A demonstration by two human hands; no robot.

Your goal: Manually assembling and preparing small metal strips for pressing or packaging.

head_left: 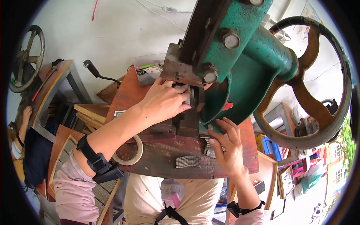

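My left hand [163,100] reaches into the gap under the ram [179,67] of a green hand press [234,56]. Its fingers are bent together at the die [187,122], and what they hold is hidden. A pale metal strip [192,98] shows beside the fingertips. My right hand [228,148] hovers at the right of the press base, fingers apart, with nothing visible in it. Its thumb is beside a stack of thin metal strips [209,147]. Another row of grey metal strips [188,162] lies nearer me on the worn red-brown tabletop [157,155].
A roll of tape [129,159] lies at the table's left edge. Behind it is a clear plastic box [144,77] with small items. The press's large handwheel [339,116] stands at right. Wooden trays flank the table. Another person's hand [27,113] is at far left.
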